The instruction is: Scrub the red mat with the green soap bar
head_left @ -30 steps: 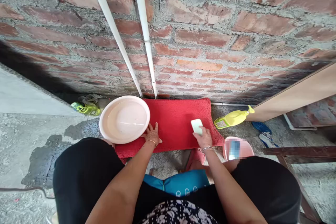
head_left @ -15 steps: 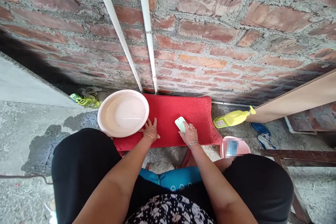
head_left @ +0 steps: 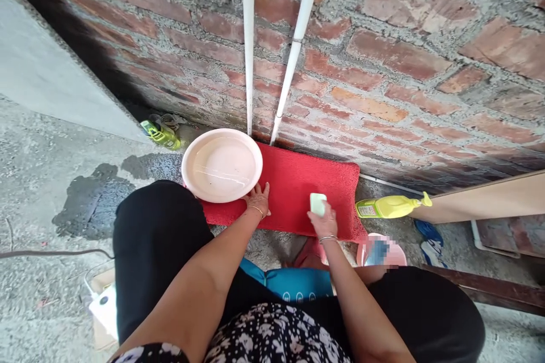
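A red rug lies spread over a low support against the wall. My right hand is closed around a pale green scrub brush, pressed to the rug right of its middle. The underside of the brush is hidden. My left hand rests flat on the rug with its fingers spread, close against the lower right side of a pale pink basin. Shallow water shows inside the basin, which stands on the left end of the rug.
Right of the rug are a yellow pump bottle and a small pink tub with a blurred blue item. A green bottle stands by the left panel. Two white pipes run down the brick wall. Wet concrete spreads at left.
The view has swung, so everything sits tilted and further right. My right hand has moved the brush slightly rightward along the rug. My left hand stays beside the basin.
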### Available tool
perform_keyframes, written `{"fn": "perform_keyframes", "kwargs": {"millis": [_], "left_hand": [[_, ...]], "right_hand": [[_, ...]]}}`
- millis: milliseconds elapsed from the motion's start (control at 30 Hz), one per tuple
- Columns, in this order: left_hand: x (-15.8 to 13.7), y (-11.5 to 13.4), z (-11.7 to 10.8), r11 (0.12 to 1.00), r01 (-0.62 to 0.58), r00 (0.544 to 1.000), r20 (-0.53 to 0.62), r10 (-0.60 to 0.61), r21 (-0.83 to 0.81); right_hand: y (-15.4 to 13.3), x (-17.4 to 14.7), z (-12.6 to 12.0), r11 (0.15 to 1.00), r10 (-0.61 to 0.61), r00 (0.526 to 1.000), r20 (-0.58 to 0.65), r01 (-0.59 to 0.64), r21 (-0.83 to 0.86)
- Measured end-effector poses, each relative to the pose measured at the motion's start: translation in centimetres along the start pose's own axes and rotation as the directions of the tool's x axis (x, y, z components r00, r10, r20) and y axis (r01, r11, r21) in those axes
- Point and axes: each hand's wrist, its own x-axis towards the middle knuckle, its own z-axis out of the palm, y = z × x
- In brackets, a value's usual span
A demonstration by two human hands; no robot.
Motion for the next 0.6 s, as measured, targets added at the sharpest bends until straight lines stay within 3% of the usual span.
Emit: {"fn": "perform_keyframes", "kwargs": {"millis": [100,167,233,300,367,433,467,533,600], "left_hand": [[0.0,-0.2,0.1,1.0,-0.017,1.0,-0.012,0.016,-0.026],[0.0,-0.2,0.1,0.999,-0.024,1.0,-0.013,0.024,-0.047],[-0.1,-0.3,0.1,0.997,-0.027,1.0,-0.004,0.026,-0.066],[-0.1,-0.3,0.0,0.997,-0.027,1.0,0.004,0.027,-0.074],[0.0,-0.2,0.0,0.997,-0.024,1.0,0.003,0.024,-0.07],[0.0,-0.2,0.1,0.998,-0.02,1.0,0.001,0.02,-0.056],[0.0,-0.2,0.1,0.999,-0.02,1.0,-0.001,0.02,-0.048],[0.0,-0.3,0.1,0.999,-0.023,1.0,-0.003,0.023,-0.036],[-0.2,-0.3,-0.1,0.999,-0.025,1.0,-0.001,0.025,-0.03]], "right_hand": [[-2.9,-1.8,2.1,0.943,-0.273,0.948,0.163,0.297,-0.15],[-2.7,-2.2,2.1,0.907,-0.308,0.929,0.205,0.352,-0.233],[-0.6,-1.7,1.0,0.924,-0.22,0.96,0.171,0.262,-0.279],[2.4,-1.0,-0.7,0.96,-0.049,0.993,0.106,0.076,-0.271],[4.8,-0.5,-2.1,0.966,0.14,0.989,0.045,-0.127,-0.224],[5.6,-0.4,-2.4,0.962,0.21,0.978,0.002,-0.206,-0.179],[5.2,-0.6,-2.2,0.971,0.172,0.985,-0.007,-0.171,-0.167],[3.5,-1.3,-1.1,0.984,-0.028,0.999,0.032,0.033,-0.172],[1.8,-2.1,0.1,0.941,-0.251,0.958,0.137,0.275,-0.198]]}}
